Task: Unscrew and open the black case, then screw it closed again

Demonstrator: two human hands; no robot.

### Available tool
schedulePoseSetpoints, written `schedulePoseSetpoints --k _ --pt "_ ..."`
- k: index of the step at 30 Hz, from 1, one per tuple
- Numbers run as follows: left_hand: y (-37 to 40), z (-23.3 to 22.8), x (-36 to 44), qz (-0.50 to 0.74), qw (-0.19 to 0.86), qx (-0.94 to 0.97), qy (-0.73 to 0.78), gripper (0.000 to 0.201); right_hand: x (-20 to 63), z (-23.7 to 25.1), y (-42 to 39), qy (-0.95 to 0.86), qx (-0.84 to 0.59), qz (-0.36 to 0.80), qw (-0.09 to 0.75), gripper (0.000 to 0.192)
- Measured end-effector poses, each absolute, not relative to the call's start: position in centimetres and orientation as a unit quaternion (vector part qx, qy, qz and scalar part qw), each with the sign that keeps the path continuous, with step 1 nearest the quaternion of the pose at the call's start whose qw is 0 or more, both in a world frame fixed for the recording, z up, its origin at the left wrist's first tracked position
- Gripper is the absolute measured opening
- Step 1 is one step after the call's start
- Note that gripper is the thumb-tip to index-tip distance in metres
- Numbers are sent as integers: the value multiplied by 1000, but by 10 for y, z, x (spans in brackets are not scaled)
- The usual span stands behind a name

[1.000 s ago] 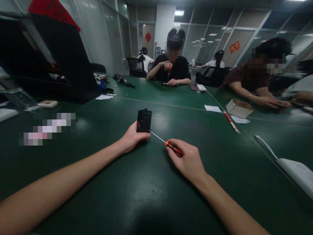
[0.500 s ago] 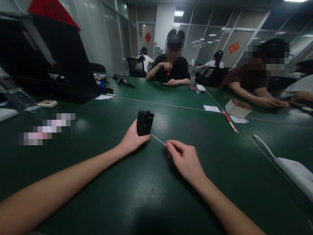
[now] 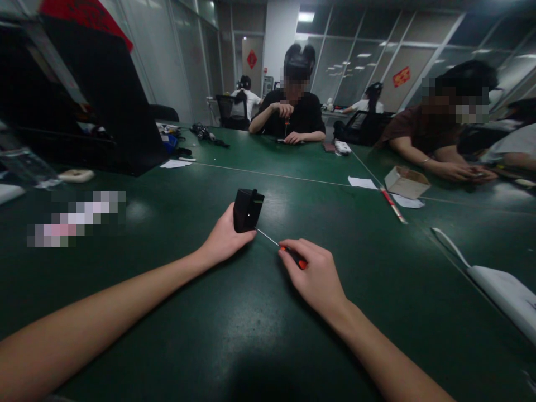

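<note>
Two hands at work mid-bench, near the person's edge. Left hand [image 3: 224,241] grips a small black box [image 3: 248,210], fingers wrapped around its lower part, box standing upright on the green bench [image 3: 234,312] and tilted slightly. Right hand [image 3: 316,273] holds a small screwdriver [image 3: 281,248] with an orange-and-black handle, fingers pinched on the handle, thin metal shaft running up-left. Tip meets the box at its lower right corner, just by the left thumb. Both forearms rest low over the bench.

Across the bench, at the far edge, a person in black [image 3: 293,114] holds another screwdriver upright over something flat. Right edge: a person in a brown top [image 3: 422,137] leans in with both hands on a small item. Near them sit a cardboard box [image 3: 407,182], a couple of paper slips [image 3: 362,182] and a red-and-white pen [image 3: 392,205]. Near right corner: a white flat object [image 3: 502,290] with a thin strip leading off it. Left side: a large black case [image 3: 113,106], open and blocking the view behind it, with a paper scrap [image 3: 176,164] in front of it.
</note>
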State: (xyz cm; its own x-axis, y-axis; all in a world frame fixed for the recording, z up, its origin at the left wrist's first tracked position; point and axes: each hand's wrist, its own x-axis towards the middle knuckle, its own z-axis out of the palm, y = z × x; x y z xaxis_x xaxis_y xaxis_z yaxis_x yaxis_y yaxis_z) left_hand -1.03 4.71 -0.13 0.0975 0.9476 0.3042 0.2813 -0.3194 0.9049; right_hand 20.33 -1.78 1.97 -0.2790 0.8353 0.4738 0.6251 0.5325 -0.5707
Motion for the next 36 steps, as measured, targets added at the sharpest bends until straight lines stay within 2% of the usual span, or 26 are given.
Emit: schedulePoseSetpoints --k 5,9,16,25,30,36 --pt "47 -2 -11 473 339 664 470 51 204 21 -21 -823 -456 69 330 21" --pt "47 -2 -11 474 337 666 468 53 204 19 -21 -818 -471 64 325 22" --pt "44 2 -9 479 333 665 466 52 200 18 -17 -753 -515 204 355 21" --pt "43 2 -9 494 319 665 460 49 200 22 -11 -647 -549 398 348 34" --pt "44 1 -9 506 324 658 454 49 201 19 -8 -631 -563 383 371 36" --pt "45 -2 -10 515 298 667 448 50 202 29 -8 -639 -573 401 321 25"
